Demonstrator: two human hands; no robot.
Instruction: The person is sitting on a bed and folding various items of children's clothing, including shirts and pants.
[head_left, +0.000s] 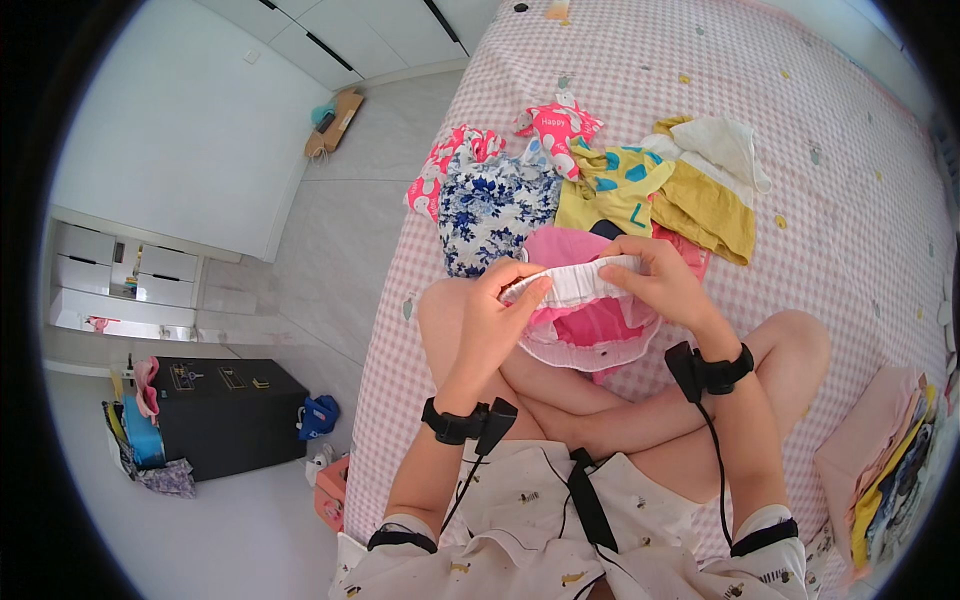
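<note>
Above my crossed legs I hold a pink garment (600, 322) by its white elastic waistband (574, 285). My left hand (514, 296) pinches the band's left end between thumb and fingers. At the band's right end, my right hand (656, 281) grips it the same way. The waist opening faces me and shows the bright pink inside. Beyond the band, part of the pink cloth (566, 244) reaches toward a blue-and-white floral garment (495, 210) and a yellow top (611, 187) with blue patches.
Behind lie pink printed garments (559, 127) and a mustard-and-white garment (705, 202) on the checked bedspread (817, 247). Folded clothes (877, 465) are stacked at right. A black cabinet (232, 412) stands left of the bed. Cables run from both wristbands.
</note>
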